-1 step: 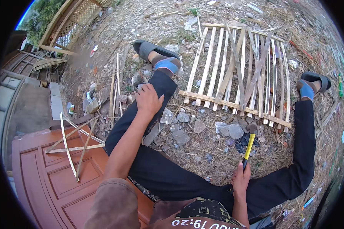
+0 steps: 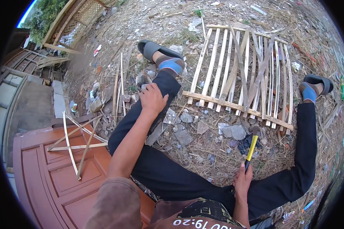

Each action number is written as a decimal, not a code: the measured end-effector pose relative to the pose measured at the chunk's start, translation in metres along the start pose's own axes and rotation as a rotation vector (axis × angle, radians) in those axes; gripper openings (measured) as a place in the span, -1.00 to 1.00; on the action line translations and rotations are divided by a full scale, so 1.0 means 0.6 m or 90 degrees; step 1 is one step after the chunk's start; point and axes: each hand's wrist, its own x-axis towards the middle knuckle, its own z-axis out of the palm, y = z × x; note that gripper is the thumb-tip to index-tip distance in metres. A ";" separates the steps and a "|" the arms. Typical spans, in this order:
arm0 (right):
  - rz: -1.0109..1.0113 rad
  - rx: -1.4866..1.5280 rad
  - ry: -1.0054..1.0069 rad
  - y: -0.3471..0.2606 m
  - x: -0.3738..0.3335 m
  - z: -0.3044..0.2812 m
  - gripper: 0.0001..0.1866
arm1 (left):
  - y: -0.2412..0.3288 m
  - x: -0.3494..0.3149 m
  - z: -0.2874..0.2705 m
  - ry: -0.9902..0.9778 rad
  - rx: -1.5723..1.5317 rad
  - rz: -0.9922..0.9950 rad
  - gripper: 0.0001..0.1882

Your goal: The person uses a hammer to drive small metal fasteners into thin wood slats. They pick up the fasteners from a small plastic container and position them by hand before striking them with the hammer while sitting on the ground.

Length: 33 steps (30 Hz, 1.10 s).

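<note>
My left hand (image 2: 153, 100) lies on the shin of my bent left leg (image 2: 128, 124), thumb apart from the fingers, with nothing in it. In my right hand (image 2: 242, 181) is a hammer (image 2: 251, 147) with a yellow and black handle, gripped near its lower end. The hammer's dark head (image 2: 255, 129) points away from me, close to the near rail of a slatted wooden panel (image 2: 225, 105). That panel lies on the ground between my feet. Two rails join its several pale slats, and some greyish slats cross over it diagonally.
A reddish-brown panelled door (image 2: 70, 189) lies at my left, with a star of thin wood strips (image 2: 67, 139) on it. Broken stones (image 2: 183, 136), straw and litter cover the ground. Long sticks (image 2: 118, 87) lie beyond my left leg. A lattice wooden frame (image 2: 70, 28) stands at the far left.
The whole view has shifted slightly, with things lying a little further right. My hands, the hammer and the slatted panel otherwise keep their places.
</note>
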 end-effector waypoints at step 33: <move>0.025 0.001 -0.024 -0.017 0.004 0.003 -0.79 | -0.012 -0.105 -0.066 0.076 -0.130 0.121 -0.44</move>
